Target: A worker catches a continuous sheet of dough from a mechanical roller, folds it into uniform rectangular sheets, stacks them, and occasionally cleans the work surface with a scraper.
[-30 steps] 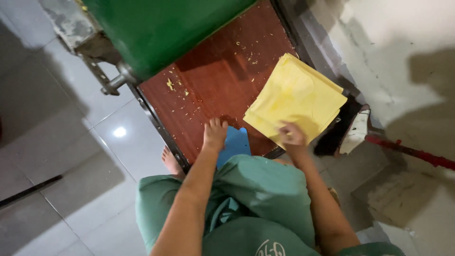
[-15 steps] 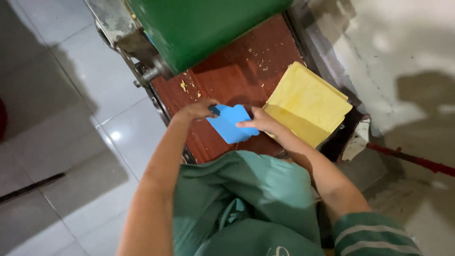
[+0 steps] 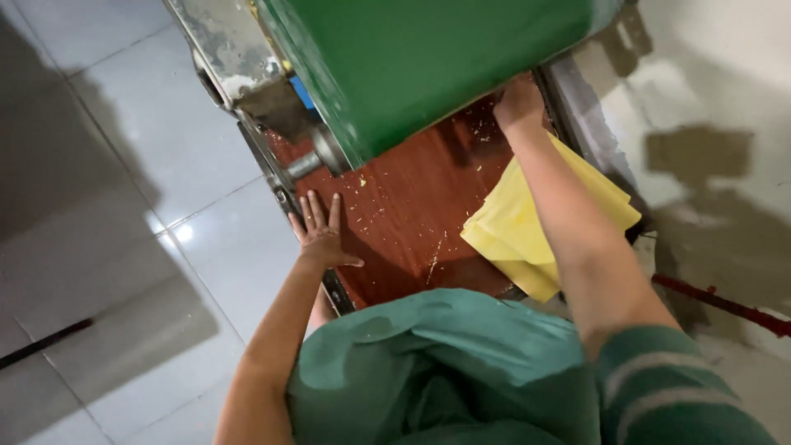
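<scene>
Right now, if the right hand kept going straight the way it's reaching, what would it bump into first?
The right hand points up the red-brown table toward the green machine housing. It is already at the housing's lower edge, so it would probably meet that first, though depth is hard to judge.

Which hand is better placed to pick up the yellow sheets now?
Probably the right. The right hand reaches under the green machine, its forearm directly over the yellow sheets. The left hand lies flat at the table's opposite edge.

left hand (image 3: 320, 237) flat on red table (image 3: 412, 206), right hand (image 3: 519, 103) under green machine (image 3: 428, 58)
</scene>
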